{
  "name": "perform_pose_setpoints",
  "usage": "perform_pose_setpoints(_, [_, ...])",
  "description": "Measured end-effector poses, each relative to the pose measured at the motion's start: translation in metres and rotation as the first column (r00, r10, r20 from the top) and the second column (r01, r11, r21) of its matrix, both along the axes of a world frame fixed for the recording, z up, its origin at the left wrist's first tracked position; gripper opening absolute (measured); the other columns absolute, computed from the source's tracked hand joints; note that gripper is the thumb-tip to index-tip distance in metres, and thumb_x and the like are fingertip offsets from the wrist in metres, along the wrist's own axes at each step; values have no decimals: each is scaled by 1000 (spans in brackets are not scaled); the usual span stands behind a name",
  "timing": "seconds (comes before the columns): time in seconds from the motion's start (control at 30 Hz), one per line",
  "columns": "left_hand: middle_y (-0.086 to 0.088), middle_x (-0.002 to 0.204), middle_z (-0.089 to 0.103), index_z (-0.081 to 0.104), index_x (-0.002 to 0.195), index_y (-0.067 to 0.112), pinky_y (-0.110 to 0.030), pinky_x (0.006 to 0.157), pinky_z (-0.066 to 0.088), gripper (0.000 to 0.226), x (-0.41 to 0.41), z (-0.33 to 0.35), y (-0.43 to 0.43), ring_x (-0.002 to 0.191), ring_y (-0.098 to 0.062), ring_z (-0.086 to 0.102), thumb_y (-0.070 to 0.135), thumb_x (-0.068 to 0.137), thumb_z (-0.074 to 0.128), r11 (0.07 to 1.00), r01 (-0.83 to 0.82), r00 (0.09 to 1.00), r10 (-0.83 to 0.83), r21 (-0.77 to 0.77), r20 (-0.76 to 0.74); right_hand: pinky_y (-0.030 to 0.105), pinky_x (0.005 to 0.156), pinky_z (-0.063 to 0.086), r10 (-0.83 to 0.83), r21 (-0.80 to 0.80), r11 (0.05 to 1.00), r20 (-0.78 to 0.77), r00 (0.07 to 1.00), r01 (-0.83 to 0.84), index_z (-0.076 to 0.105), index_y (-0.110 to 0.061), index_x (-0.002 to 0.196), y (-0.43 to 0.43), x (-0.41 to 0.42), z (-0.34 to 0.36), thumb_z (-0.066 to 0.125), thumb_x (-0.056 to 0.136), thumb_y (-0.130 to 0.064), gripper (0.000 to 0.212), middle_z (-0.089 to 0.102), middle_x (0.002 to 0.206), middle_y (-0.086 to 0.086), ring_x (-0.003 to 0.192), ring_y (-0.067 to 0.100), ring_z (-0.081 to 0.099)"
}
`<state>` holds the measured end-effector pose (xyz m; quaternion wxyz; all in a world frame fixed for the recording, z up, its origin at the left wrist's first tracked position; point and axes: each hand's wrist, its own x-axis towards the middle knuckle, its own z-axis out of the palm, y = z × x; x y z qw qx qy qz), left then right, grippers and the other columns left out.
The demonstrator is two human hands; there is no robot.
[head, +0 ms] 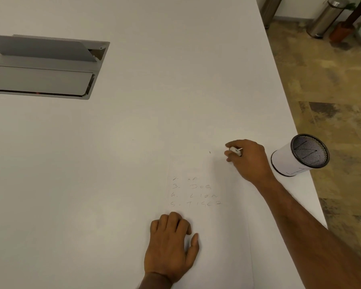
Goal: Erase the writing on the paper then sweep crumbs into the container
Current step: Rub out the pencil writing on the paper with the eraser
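Barely legible writing [195, 191] (paper [223, 236] edges faint)

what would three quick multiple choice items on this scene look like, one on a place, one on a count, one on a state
1. Where does the container stand?
A. right of the right hand, near the table edge
B. beside the open table hatch
C. on the paper

2. How many numbered lines of writing can still be read?
A. one
B. four
C. seven

3. What is the left hand doing?
A. lifting the container
B. resting flat on the paper's near part
C. holding the eraser

Key: 1 A, the cup sits by the right table edge. 2 B, lines 2 to 5 show, the space above them blank. 3 B, its palm lies down, empty; the right hand pinches the eraser.
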<state>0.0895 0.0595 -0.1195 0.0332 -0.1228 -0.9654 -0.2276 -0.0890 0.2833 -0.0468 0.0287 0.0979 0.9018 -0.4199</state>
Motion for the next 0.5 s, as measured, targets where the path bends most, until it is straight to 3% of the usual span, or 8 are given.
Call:
perform_pose_setpoints(0.1, [8,88,47,53,81,26,-30,75,29,21,0,-1,0,78,-14,44,46,85,55,1000,4,1000,-4,2,-4,25,74,57,-71,-79,994,13,997,72,68,-14,104,7,9,-1,56,91,-7,19,69,93,4,72,8,71])
perform_pose_setpoints(0.17, [8,89,47,53,81,27,-30,75,29,21,0,-1,0,79,-14,43,47,85,55,1000,3,1000,-3,-1,-4,22,67,58,-150,-143,978,26,988,152,70,-12,103,12,19,1,63,89,-10,16,71,85,5,66,9,71])
perform_pose_setpoints(0.33, [8,93,49,56,90,27,-31,76,31,23,0,-2,0,82,-14,46,50,85,56,1000,6,1000,-6,5,-10,39,70,58,-278,-206,939,20,960,276,71,-22,88,14,50,-5,76,78,-11,16,72,75,3,65,19,70])
perform_pose_setpoints(0.47, [5,121,55,61,121,29,-35,84,40,45,1,-2,0,95,-15,53,55,86,53,1000,18,998,-19,12,58,15,69,53,-230,-270,935,29,973,229,73,-19,94,-6,69,-13,74,78,-3,22,74,87,2,72,12,69])
perform_pose_setpoints(0.5, [4,130,56,62,125,30,-36,84,43,48,1,-1,0,97,-15,53,56,86,53,1000,25,996,-26,11,80,15,68,53,-219,-281,934,37,975,221,73,-16,94,-11,72,-14,74,78,-3,20,74,85,1,70,12,70])
